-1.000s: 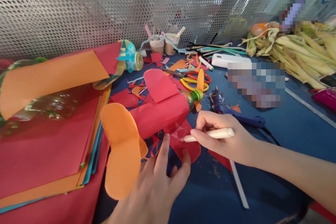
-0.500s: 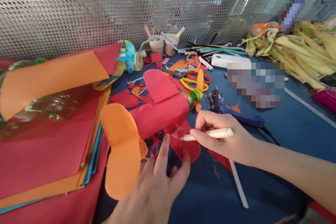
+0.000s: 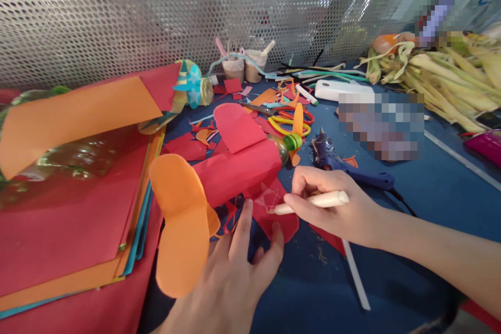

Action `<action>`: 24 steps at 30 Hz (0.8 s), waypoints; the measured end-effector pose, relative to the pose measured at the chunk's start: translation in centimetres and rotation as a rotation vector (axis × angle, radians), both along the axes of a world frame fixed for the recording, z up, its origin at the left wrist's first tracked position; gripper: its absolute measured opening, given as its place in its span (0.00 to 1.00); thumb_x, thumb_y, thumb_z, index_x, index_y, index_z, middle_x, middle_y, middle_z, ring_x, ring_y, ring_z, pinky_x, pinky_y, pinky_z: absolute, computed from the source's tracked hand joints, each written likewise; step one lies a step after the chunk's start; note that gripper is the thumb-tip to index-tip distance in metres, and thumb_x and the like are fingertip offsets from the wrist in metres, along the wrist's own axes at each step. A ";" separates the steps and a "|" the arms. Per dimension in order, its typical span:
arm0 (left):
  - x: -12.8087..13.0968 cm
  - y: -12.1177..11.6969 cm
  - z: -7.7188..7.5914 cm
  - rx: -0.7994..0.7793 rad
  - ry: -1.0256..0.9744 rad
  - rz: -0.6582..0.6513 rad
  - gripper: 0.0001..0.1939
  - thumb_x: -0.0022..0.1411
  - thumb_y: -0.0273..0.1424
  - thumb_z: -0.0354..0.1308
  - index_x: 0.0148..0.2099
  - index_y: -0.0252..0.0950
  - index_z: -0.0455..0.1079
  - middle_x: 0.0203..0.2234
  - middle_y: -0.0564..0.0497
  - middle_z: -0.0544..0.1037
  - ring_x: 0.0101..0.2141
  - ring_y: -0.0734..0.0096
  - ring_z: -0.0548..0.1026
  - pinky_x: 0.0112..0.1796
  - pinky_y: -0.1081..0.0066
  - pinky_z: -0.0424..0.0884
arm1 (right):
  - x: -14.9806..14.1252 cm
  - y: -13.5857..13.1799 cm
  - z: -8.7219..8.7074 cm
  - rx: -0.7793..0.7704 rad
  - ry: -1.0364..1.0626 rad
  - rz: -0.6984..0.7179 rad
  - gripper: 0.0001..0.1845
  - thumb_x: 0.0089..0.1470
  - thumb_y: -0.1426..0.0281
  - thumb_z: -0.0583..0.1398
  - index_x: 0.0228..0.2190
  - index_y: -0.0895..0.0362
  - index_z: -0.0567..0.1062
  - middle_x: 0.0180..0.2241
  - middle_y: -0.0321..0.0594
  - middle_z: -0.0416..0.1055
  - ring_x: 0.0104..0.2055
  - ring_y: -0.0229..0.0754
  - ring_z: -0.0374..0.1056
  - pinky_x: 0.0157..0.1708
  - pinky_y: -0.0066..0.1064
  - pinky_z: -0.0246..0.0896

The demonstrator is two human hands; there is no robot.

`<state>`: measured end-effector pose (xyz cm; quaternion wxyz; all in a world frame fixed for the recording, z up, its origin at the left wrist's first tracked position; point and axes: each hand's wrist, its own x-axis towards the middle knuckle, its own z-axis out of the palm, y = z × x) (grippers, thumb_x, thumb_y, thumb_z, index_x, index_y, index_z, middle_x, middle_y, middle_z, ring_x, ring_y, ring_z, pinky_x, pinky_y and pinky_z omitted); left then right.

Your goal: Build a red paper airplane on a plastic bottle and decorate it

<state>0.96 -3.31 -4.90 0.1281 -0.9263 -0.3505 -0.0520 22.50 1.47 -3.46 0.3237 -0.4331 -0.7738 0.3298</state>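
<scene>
A plastic bottle wrapped in red paper (image 3: pixel 238 172) lies on the blue table, its green cap (image 3: pixel 293 141) pointing right. Red paper wings stick out from both sides, and an orange paper tail (image 3: pixel 182 250) is at the near end. My right hand (image 3: pixel 332 206) grips a white marker (image 3: pixel 326 199), its tip on the near red wing (image 3: pixel 284 224), where a pale star outline shows. With fingers spread, my left hand (image 3: pixel 238 266) presses the edge of that wing flat. Behind my right hand lies a blue glue gun (image 3: pixel 352 172).
Stacked coloured paper (image 3: pixel 70 229) and another bottle fill the left. Scissors (image 3: pixel 289 117) lie among paper scraps beyond the red bottle. Two small cups (image 3: pixel 256 65) stand by the perforated metal screen (image 3: pixel 164 15). Corn husks (image 3: pixel 442 78) are heaped at right; a white stick (image 3: pixel 356 276) lies nearer.
The marker tip has shifted very slightly right and down on the red wing along with my right hand. My left hand stays in place.
</scene>
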 end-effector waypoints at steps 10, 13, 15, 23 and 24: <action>0.1 -0.1 -0.1 -0.012 0.006 0.007 0.25 0.57 0.18 0.43 0.55 0.41 0.63 0.47 0.26 0.73 0.23 0.63 0.78 0.24 0.61 0.76 | 0.0 0.0 0.0 0.011 0.016 0.011 0.13 0.57 0.70 0.58 0.23 0.56 0.61 0.17 0.25 0.58 0.16 0.26 0.51 0.15 0.19 0.44; 0.0 -0.1 -0.1 -0.016 0.012 0.003 0.27 0.57 0.18 0.43 0.56 0.41 0.62 0.48 0.26 0.72 0.23 0.63 0.78 0.24 0.61 0.76 | 0.0 0.0 0.1 0.015 0.018 0.011 0.13 0.57 0.71 0.58 0.23 0.56 0.61 0.17 0.24 0.57 0.15 0.26 0.50 0.14 0.18 0.44; 0.0 0.0 -0.1 -0.016 -0.003 -0.003 0.27 0.57 0.17 0.43 0.56 0.41 0.62 0.48 0.25 0.72 0.23 0.63 0.78 0.23 0.60 0.76 | 0.0 0.0 0.1 0.018 0.015 0.006 0.13 0.57 0.71 0.58 0.23 0.56 0.61 0.17 0.24 0.57 0.15 0.26 0.50 0.14 0.18 0.44; 0.0 0.0 -0.1 0.005 -0.001 0.009 0.26 0.57 0.18 0.42 0.55 0.41 0.63 0.46 0.28 0.74 0.22 0.64 0.77 0.23 0.61 0.76 | 0.0 -0.1 -0.1 0.016 0.030 0.014 0.13 0.57 0.71 0.58 0.23 0.56 0.61 0.16 0.24 0.57 0.15 0.26 0.51 0.15 0.18 0.45; -0.1 0.0 -0.1 -0.001 0.008 0.007 0.26 0.58 0.18 0.42 0.56 0.42 0.62 0.47 0.28 0.73 0.23 0.64 0.78 0.24 0.61 0.76 | 0.0 -0.1 -0.1 0.022 0.025 0.011 0.13 0.56 0.71 0.58 0.23 0.56 0.61 0.16 0.24 0.56 0.15 0.25 0.50 0.14 0.18 0.44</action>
